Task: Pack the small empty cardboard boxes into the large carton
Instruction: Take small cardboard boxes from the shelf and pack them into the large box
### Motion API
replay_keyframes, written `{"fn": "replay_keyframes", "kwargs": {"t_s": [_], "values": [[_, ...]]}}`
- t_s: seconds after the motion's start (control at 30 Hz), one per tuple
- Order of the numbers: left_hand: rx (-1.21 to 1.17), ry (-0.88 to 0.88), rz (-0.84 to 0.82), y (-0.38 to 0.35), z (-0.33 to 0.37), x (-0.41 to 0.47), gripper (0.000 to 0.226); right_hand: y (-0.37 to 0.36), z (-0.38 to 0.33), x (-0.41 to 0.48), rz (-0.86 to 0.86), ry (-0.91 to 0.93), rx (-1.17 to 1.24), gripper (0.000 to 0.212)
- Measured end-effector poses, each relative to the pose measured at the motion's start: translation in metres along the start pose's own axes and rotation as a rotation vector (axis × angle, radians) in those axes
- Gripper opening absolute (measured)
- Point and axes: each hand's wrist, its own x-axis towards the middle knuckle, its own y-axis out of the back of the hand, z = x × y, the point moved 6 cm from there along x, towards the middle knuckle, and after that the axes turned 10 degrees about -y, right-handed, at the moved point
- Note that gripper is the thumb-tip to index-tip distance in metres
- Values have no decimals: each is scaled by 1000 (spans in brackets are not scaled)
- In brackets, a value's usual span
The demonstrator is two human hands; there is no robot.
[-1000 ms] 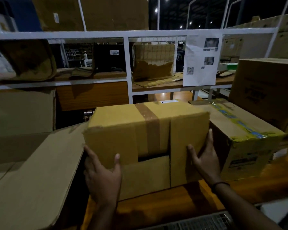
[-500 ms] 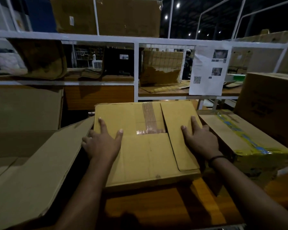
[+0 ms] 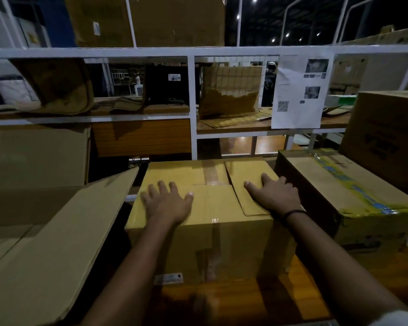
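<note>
The left hand (image 3: 167,203) lies palm down on the near left part of the top of a small yellow-brown cardboard box (image 3: 212,245), fingers straight and fanned apart, thumb pointing towards the middle seam. The right hand (image 3: 275,195) lies flat on the right top flap (image 3: 245,175), fingers stretched out and slightly apart, the outer ones reaching the box's right edge; a dark band (image 3: 295,212) circles that wrist. Neither hand curls round anything: both press down on the closed flaps. A strip of clear tape (image 3: 211,172) runs along the far half of the top seam, and a small white label (image 3: 168,278) sits low on the front face. The box stands upright on an orange wooden table (image 3: 233,300), between two others. Just beside it on the left is the large carton (image 3: 57,243), open, its broad flap slanting up towards the box; the inside is not visible from here. On the right, close to the small box, sits a brown box sealed with yellow and blue tape (image 3: 353,191), and behind that a taller brown carton (image 3: 386,137). Beyond the table rises a white metal shelf frame (image 3: 193,102) holding a torn piece of cardboard (image 3: 229,90), a black box with a barcode sticker (image 3: 167,83) and a hanging printed sheet (image 3: 299,90)
</note>
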Motion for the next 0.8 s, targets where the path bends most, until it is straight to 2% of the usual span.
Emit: {"fn": "replay_keyframes", "kwargs": {"t_s": [0.1,0.2,0.27,0.33,0.43,0.53,0.6,0.73,0.8], "values": [[-5,-189,-45,-9,36,5,76,0,-17,-8,20,92,-6,72],[-6,-248,-67,-14,51,12,70,6,-53,-43,-31,374,90,45],[-2,-266,-88,-15,54,17,68,6,-78,-78,-117,572,113,41],[4,-276,-112,-14,55,19,66,7,-92,-99,-108,663,111,44],[6,-272,-116,-12,56,18,65,7,-98,-109,-112,577,92,44],[-15,-273,-109,-12,55,18,66,1,-103,-121,-165,392,-69,61],[-42,-273,-91,-12,54,18,66,2,-102,-123,-193,259,-48,68],[-74,-274,-70,-10,54,16,64,10,-78,-96,-136,171,105,77],[-72,-275,-51,-9,54,16,64,12,-57,-77,-63,127,94,83]]}}
